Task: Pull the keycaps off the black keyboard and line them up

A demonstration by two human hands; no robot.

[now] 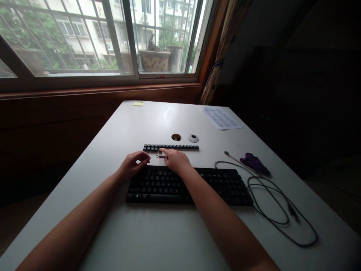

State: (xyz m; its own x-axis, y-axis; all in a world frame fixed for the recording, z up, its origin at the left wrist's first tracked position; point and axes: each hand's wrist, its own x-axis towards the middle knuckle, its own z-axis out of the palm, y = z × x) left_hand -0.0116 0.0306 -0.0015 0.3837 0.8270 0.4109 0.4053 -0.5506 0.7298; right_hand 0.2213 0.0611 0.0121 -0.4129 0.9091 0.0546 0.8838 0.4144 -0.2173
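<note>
A black keyboard (pixel 166 197) lies on the white table, its upper left keys partly hidden by my hands. Just beyond it, loose black keycaps (pixel 180 146) are lined up in a long row, with a shorter second row at the left end. My right hand (pixel 177 161) is closed around small dark tweezers (pixel 161 156), whose forked tips point left. Its index finger reaches out to a keycap in the shorter row. Over the keyboard's upper left corner, my left hand (pixel 134 164) has its thumb and index fingertips together; whatever they may hold is too small to make out.
To the right, a black cable (pixel 282 224) lies coiled beside a thin brush-like stick (pixel 237 159) and a purple cloth (pixel 255 163). Farther back are a round table hole (pixel 176 137), its grey cover (pixel 193 138), printed sheets (pixel 221 118) and yellow sticky notes (pixel 138 104).
</note>
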